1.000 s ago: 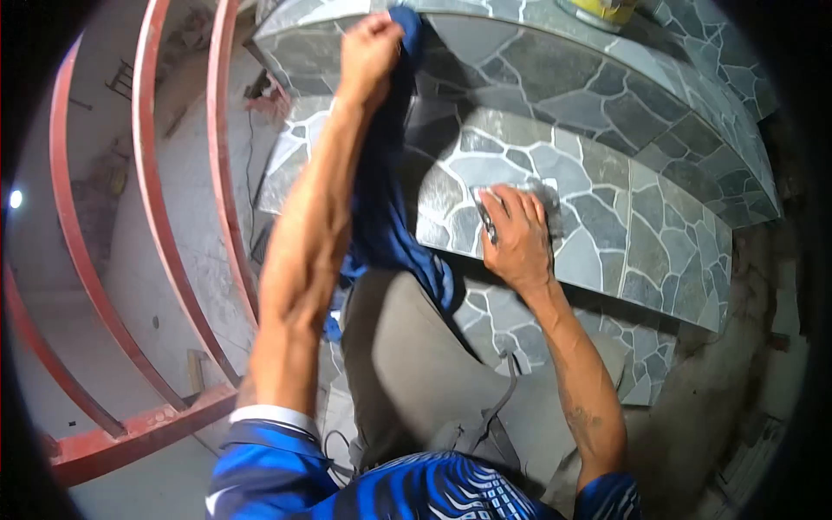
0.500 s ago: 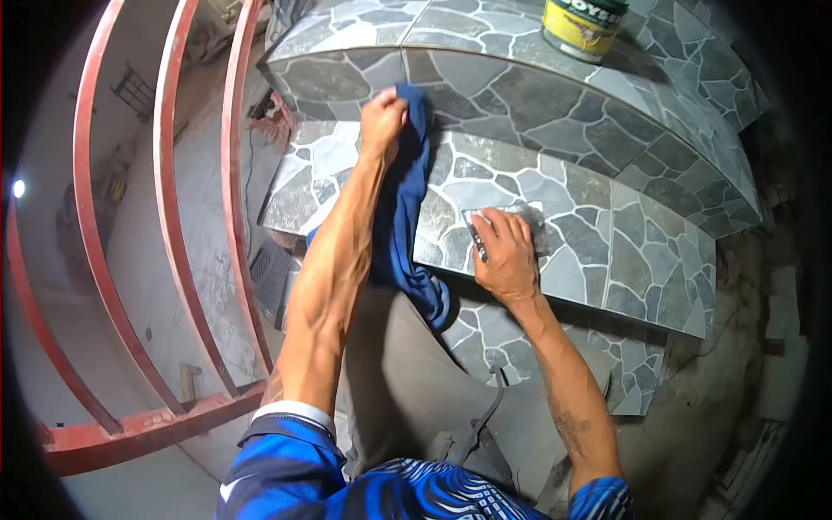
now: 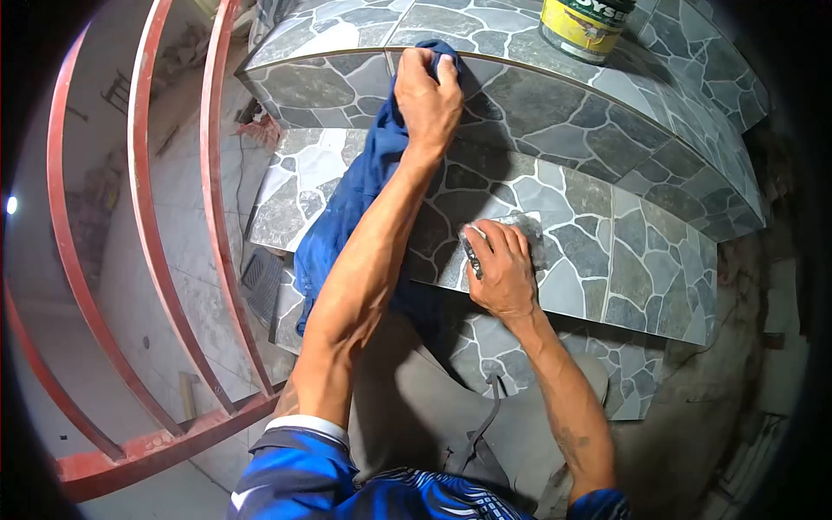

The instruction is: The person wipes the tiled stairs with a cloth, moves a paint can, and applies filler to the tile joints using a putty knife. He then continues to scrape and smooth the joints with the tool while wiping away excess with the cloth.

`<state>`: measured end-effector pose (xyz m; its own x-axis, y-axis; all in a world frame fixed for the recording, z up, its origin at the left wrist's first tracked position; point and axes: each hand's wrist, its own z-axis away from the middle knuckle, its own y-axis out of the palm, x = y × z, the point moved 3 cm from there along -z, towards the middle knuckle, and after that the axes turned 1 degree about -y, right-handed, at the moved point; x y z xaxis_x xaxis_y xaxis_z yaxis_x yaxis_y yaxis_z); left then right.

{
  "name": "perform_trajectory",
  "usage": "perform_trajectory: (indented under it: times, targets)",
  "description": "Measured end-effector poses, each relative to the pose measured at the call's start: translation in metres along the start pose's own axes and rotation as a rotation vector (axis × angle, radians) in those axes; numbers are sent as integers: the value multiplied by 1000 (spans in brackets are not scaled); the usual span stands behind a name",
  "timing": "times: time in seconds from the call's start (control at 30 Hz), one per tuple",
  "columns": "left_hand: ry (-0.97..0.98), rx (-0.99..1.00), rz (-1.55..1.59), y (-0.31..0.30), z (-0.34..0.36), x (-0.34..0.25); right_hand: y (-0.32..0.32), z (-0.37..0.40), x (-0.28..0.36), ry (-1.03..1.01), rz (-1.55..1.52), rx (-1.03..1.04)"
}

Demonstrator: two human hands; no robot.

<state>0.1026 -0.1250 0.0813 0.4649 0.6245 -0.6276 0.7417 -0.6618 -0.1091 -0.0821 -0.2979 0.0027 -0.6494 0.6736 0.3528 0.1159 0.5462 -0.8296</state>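
My left hand is closed on a blue cloth, pressing a bunched end of it against the top edge of the stone-patterned riser. The rest of the cloth hangs down across the tread below, partly hidden by my forearm. On that tiled tread rests my right hand, its fingers curled. Beneath and beside those fingers shows a crumpled, translucent grey item with a dark edge; its kind is not clear.
A yellow-and-dark-green paint bucket stands on the upper step. Red curved metal bars rise along the left, joined to a red bottom rail. Another tiled step lies below, beside my knees.
My left hand has moved right and up to the riser's top edge, drawing the cloth along. The cloth's lower part now lies further left. My right hand has stayed nearly in place.
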Motion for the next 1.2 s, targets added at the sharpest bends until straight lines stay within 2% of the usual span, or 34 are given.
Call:
perform_trajectory:
  times: [0.07,0.1,0.13,0.23,0.33,0.43,0.47,0.6,0.63,0.67,0.7,0.73,0.8,0.83,0.87,0.9,0.93,0.97,1.07,1.1,1.13,1.2]
  targets:
    - [91,-2,80,-10,-4,6,0,0,-1,-6,-20,-4]
    - [121,-27,9,-23,-12,14,0,-2,-1,-9,-18,-7]
    - [-85,-107,8,-38,-26,33,0,-2,-1,-8,-18,-13]
    - [-100,-222,-183,-41,-34,37,0,1,2,14,6,-6]
    - [202,-54,-118,9,14,-5,2,-1,-1,-4,12,7]
    - [210,68,64,-5,10,8,3,1,-1,-26,9,10]
    - [133,57,9,-18,3,21,3,1,-1,-29,8,2]
    - [75,-139,-268,-26,-5,35,3,0,1,-3,16,-8]
    - [230,-127,-267,-14,-1,11,2,-1,3,0,23,-8]
    - [407,-36,-275,-1,7,-13,3,0,2,-1,32,-5]
    - [484,207,-250,15,13,-25,4,1,0,-4,41,-1]
    - [466,268,-93,25,19,-41,6,2,-1,-7,51,4]
    - [412,357,-20,17,11,-37,5,3,-2,-18,34,6]
    - [429,313,-67,7,6,-20,4,3,0,-22,16,3]
    - [488,148,-122,-4,-1,7,1,1,-1,-28,3,-9]
    - [354,66,-103,-26,-13,17,0,2,0,-28,13,-20]
    - [247,47,-231,-39,-19,38,-1,0,-1,-20,13,-30]
    - [197,-16,-234,-48,-21,45,-2,0,2,-12,6,-33]
    - [285,-52,-328,-30,-9,32,0,1,0,-2,3,-25]
    - [393,55,-252,-29,-1,27,2,3,-1,-5,13,-16]
    - [473,246,-210,-30,13,32,3,2,-1,-15,16,-11]
    - [389,621,-198,-47,44,55,6,0,0,-24,-2,3]
